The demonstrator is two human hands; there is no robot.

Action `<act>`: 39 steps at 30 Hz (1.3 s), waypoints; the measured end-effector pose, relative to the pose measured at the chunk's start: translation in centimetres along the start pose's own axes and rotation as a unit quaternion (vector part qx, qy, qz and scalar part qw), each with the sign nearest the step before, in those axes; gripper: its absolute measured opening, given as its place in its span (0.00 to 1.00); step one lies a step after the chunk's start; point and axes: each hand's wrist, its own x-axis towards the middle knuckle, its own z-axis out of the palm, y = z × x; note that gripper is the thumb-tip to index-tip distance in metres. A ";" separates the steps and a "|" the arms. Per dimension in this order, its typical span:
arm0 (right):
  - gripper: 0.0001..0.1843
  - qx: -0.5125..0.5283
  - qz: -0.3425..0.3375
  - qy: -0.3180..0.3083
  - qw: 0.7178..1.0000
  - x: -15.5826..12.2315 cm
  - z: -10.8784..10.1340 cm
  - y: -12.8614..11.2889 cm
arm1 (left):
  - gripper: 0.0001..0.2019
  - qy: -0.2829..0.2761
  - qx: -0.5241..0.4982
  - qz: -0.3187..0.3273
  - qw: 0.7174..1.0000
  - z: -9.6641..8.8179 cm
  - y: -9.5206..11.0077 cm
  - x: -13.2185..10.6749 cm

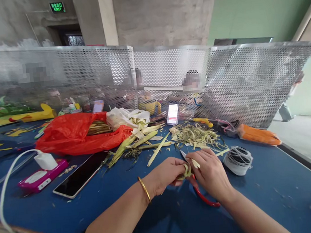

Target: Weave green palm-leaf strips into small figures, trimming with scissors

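Observation:
My left hand (165, 175), with a gold bangle on the wrist, is closed round a small folded piece of green-yellow leaf (187, 171). My right hand (210, 171) grips red-handled scissors (204, 196); their blade tip pokes up between my hands beside the leaf piece. Both hands hover just above the blue table (262, 201), close together. The fingers of each hand curl inward and partly hide the leaf.
Leaf strips (138, 142) and trimmings (197, 134) lie beyond my hands. A red plastic bag (72, 135), a phone (80, 175), a pink power bank (42, 178) with a white charger, a wire spool (238, 159) and an orange tool (259, 135) sit around. A perforated metal screen (245, 82) backs the table; people sit behind it.

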 end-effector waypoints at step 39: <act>0.22 0.142 0.338 -0.007 0.930 0.0 1.2 0.4 | 0.20 0.148 0.089 0.117 0.978 1.1 -1.7 0.6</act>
